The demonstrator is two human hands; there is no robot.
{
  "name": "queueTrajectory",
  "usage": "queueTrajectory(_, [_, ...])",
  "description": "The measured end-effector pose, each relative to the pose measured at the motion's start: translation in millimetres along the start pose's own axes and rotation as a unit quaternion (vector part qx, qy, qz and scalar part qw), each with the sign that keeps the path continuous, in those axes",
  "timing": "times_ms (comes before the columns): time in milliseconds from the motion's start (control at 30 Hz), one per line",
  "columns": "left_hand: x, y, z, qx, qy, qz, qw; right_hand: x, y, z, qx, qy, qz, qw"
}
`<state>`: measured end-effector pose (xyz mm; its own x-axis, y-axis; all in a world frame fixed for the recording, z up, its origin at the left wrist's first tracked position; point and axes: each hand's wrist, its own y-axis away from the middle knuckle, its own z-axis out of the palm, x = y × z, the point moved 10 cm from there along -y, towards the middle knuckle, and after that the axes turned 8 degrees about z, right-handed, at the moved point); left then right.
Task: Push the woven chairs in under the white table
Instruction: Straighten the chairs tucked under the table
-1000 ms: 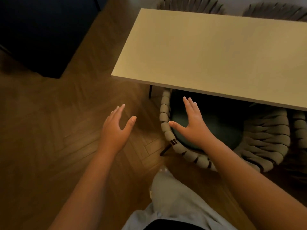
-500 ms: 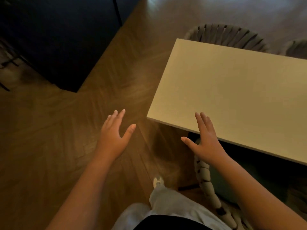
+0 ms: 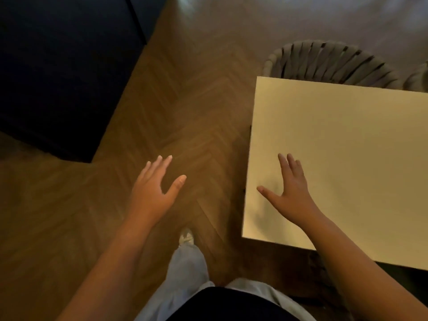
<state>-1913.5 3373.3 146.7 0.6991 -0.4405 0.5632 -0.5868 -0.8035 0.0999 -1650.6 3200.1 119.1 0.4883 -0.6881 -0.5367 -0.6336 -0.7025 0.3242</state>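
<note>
The white table (image 3: 347, 147) fills the right side of the head view, its near left corner by my right forearm. A grey woven chair (image 3: 328, 63) shows its curved back beyond the table's far edge, tucked partly under it. A second woven chair (image 3: 418, 79) peeks in at the far right edge. My right hand (image 3: 291, 193) hovers over the table's left part with fingers spread straight, holding nothing. My left hand (image 3: 157, 191) is out over the floor, fingers straight, thumb apart, empty. The near-side chair is hidden under the table.
A dark blue cabinet or sofa block (image 3: 64, 72) stands at the upper left on the herringbone wood floor (image 3: 185, 112). My leg in pale trousers and a light shoe (image 3: 186, 237) is stepping forward between my arms. Open floor lies left of the table.
The view has shifted left around the table's corner. The near woven chair, visible under my right hand a second ago, has dropped out of sight. My right hand now lies over the tabletop.
</note>
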Motion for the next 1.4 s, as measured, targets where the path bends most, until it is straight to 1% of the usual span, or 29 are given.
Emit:
queueTrajectory(200, [-36,-139,-36,-0.071,-0.04,0.062,0.995,-61,-85,14,0.046,-0.032,0.081,0.995])
queueTrajectory(367, [-32,-245,-47,-0.085,-0.042,0.115,0.989,-87,-148,6,0.065,-0.017,0.122,0.99])
queueTrajectory(567, [4,-382,-40,-0.115,-0.029,0.167,0.979,-92,-253,-29,0.1,-0.016,0.171,0.98])
queueTrajectory(700, [38,-464,-41,-0.126,-0.032,0.18,0.975,-102,-324,-55,0.097,-0.005,0.184,0.978])
queueTrajectory(767, [56,-502,-43,-0.129,-0.033,0.2,0.971,-108,-357,-72,0.107,0.0,0.183,0.977])
queueTrajectory(1000, [106,-633,-31,-0.159,-0.012,0.247,0.956,-118,-459,-122,0.138,-0.037,0.211,0.967])
queueTrajectory(1167, [140,-735,-6,-0.187,-0.029,0.306,0.933,-109,-533,-149,0.177,-0.062,0.265,0.946])
queueTrajectory(1300, [175,-804,20,-0.254,-0.073,0.369,0.891,-106,-584,-165,0.21,-0.098,0.317,0.92])
queueTrajectory(1400, [205,-853,33,-0.276,-0.08,0.414,0.863,-104,-617,-178,0.238,-0.132,0.35,0.896])
